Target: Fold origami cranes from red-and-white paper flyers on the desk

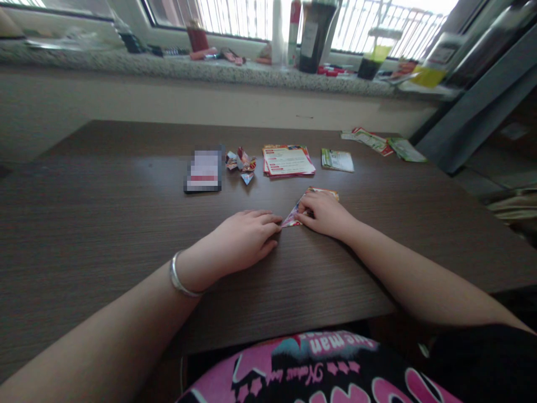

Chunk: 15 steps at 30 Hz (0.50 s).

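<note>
On the bench [126, 224], folded printed paper [292, 218] is being pressed by the right hand [325, 212], its grip unclear; the paper's left tip is being touched by the left hand [243, 238], fingers apart.

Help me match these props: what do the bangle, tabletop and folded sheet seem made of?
Bangle: probably silvery metal, shiny, given its bright highlights.
Tabletop: wood or wood-look laminate, low sheen, with streaky dark grain.
Folded sheet: likely thin paper, finish unclear; coloured print and a sharp tip show.

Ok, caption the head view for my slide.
Right hand on a folded paper, left hand at its pointed end.
</note>
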### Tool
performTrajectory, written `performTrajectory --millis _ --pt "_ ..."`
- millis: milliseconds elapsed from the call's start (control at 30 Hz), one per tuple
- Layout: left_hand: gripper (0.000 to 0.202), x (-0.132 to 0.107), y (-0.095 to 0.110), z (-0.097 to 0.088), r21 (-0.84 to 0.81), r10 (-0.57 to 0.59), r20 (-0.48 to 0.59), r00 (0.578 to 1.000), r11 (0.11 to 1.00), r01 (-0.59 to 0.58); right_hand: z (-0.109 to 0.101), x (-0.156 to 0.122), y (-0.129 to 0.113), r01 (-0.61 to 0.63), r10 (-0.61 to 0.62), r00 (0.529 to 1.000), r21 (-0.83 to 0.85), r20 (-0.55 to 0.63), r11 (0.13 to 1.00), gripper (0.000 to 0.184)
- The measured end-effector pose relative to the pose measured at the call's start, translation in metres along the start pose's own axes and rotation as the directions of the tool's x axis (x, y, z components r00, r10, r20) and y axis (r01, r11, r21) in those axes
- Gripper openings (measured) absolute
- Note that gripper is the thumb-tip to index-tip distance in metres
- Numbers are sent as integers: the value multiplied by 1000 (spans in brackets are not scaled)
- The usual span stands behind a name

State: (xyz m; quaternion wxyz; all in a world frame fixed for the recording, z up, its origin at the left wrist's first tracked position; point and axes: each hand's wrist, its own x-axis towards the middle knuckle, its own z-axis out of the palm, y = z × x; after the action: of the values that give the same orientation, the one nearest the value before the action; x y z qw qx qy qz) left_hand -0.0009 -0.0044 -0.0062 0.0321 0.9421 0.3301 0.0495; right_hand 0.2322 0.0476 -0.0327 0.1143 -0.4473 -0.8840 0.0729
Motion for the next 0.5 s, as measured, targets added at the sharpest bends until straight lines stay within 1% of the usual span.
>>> performTrajectory --millis 167,367,500 --pt "33 0 -3 -2 -28 17 1 1000 999 -17 0 -2 -1 2 -2 1000 -2 -20 1000 19" --pt "30 1 -12 1 -97 32 -2 999 995 -32 0 -4 -1 12 -12 1000 -12 -28 1000 20" --pt "29 4 -14 5 -139 21 -48 999 990 -28 -1 -4 -3 29 -31 999 -34 -35 999 20"
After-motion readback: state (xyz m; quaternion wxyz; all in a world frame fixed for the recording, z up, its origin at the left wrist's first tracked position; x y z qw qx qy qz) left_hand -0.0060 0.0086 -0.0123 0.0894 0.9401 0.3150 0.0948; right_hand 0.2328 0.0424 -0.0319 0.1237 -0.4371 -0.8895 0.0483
